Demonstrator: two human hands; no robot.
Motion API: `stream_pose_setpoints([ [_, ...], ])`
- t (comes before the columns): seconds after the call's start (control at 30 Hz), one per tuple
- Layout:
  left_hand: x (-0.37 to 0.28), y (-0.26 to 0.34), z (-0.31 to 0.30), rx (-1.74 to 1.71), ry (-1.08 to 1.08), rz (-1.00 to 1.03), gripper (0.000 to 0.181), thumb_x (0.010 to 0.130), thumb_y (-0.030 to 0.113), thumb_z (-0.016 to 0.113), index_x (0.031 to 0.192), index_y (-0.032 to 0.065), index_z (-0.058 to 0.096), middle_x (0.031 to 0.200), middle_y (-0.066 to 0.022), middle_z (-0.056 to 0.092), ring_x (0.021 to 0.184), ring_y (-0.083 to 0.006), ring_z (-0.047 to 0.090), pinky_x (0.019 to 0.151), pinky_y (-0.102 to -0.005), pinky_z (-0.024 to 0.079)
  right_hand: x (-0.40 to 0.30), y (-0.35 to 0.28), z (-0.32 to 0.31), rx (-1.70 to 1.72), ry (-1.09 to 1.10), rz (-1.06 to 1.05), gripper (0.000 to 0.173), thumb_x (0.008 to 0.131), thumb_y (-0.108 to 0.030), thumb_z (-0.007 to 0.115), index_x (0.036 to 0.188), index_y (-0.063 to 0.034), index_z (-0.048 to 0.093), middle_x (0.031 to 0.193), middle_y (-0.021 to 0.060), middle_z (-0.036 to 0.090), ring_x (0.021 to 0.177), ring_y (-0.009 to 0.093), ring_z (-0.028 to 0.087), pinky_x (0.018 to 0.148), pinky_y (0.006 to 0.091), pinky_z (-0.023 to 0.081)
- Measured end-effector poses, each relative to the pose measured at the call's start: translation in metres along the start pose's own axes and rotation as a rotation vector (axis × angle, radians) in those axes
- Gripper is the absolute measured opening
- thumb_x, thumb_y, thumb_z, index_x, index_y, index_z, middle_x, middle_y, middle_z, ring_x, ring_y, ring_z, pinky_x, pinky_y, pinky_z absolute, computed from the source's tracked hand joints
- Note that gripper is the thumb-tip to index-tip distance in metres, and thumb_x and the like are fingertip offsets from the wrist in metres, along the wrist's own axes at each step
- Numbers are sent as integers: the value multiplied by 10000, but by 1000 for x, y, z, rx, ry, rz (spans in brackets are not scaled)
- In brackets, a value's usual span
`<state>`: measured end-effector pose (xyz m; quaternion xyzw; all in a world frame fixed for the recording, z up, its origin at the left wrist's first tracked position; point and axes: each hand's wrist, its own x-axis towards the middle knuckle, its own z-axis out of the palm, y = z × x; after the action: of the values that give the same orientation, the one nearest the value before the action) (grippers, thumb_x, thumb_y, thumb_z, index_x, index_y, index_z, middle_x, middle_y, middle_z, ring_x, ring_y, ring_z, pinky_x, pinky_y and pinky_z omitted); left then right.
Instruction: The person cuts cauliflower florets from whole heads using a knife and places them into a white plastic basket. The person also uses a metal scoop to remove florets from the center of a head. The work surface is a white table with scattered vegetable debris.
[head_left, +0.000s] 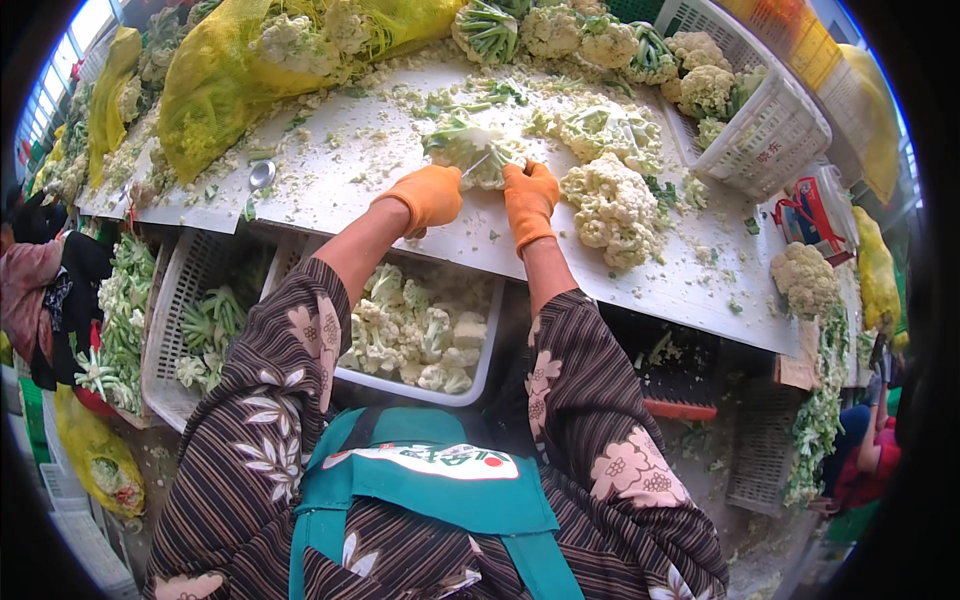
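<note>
Both hands wear orange gloves and meet at a cauliflower head (471, 142) lying on the white tabletop, its cut stem side up. My left hand (431, 196) is curled, and a thin blade seems to run from it across the head; its handle is hidden in the fist. My right hand (531, 199) has its fingers bent against the head's near right edge; whether it grips the head is unclear. Just to the right lie another cauliflower (613, 210) and a trimmed, leafy one (611, 129). Below the table edge, a white tub (480, 386) holds cut florets (424, 330).
Yellow mesh bags (217, 90) with cauliflower stand at the back left. A white crate (772, 142) tilts at the back right. A round metal object (262, 174) lies on the left. Crates (176, 300) sit under the table edge. Other people (34, 292) are at both sides.
</note>
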<state>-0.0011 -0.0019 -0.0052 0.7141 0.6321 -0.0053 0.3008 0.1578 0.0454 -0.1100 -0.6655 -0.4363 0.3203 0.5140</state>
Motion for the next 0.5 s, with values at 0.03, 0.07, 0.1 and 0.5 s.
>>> stream_pose_setpoints([
  [0.03, 2, -12, 4, 92, 38, 111, 290, 952, 171, 479, 1158, -16, 563, 886, -234, 689, 670, -368, 689, 618, -467, 550, -3, -4, -1, 34, 5, 1, 368, 777, -276, 662, 975, 33, 690, 912, 172, 725, 832, 256, 677, 789, 380, 518],
  [0.07, 7, -34, 13, 185, 77, 220, 287, 947, 176, 490, 1143, -17, 571, 902, -248, 689, 713, -393, 689, 660, -479, 550, -5, -8, -4, 34, -30, 1, 364, 779, -271, 659, 979, 31, 692, 919, 170, 725, 838, 253, 676, 792, 373, 519],
  [0.1, 4, -40, 15, 288, 106, 330, 284, 942, 180, 501, 1128, -18, 579, 918, -261, 689, 757, -418, 689, 702, -491, 549, -6, -7, -9, 39, -60, 13, 361, 781, -267, 656, 984, 30, 693, 925, 167, 725, 844, 250, 675, 794, 366, 520],
  [0.5, -74, -53, 79, -224, 587, 347, 236, 948, 220, 564, 1084, 28, 550, 817, -272, 666, 807, -487, 638, 724, -543, 512, -82, -9, -5, 1132, -253, 268, 258, 875, 94, 416, 1122, 110, 489, 1174, 226, 560, 1104, 384, 587, 990, 572, 527],
])
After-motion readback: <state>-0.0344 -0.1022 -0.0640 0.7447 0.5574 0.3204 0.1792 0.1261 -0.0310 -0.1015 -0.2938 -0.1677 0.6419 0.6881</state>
